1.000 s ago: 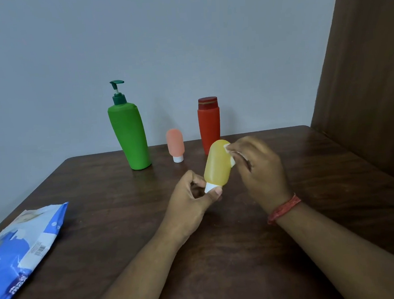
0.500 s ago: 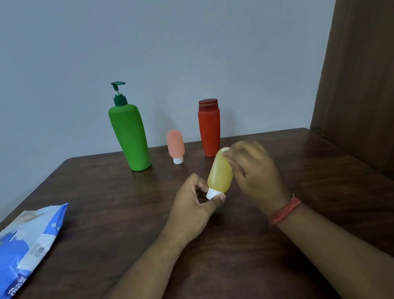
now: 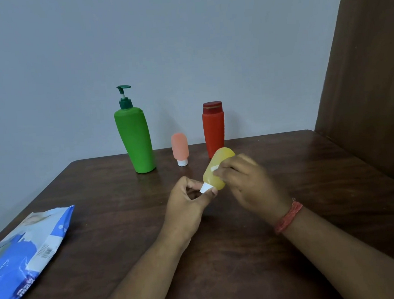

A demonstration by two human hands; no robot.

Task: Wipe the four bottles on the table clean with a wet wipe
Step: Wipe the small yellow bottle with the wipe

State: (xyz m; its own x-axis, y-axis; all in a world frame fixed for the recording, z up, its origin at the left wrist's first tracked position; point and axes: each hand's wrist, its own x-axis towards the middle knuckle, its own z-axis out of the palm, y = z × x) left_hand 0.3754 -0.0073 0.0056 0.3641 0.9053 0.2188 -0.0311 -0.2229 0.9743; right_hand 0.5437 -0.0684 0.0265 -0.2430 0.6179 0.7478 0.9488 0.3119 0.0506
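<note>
Fingers of the left hand pinch the yellow bottle by its white cap, tilted above the bench; right hand fingers press a wipe against its side.

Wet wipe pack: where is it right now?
In the head view, the blue wet wipe pack lies at the table's near-left edge, apart from the left hand and green pump bottle.

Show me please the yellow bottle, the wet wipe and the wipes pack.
yellow bottle [image 3: 213, 180]: head view, lower body.
wet wipe [image 3: 214, 168]: head view, white bit by fingers.
wipes pack [image 3: 22, 255]: head view, blue front.
</note>
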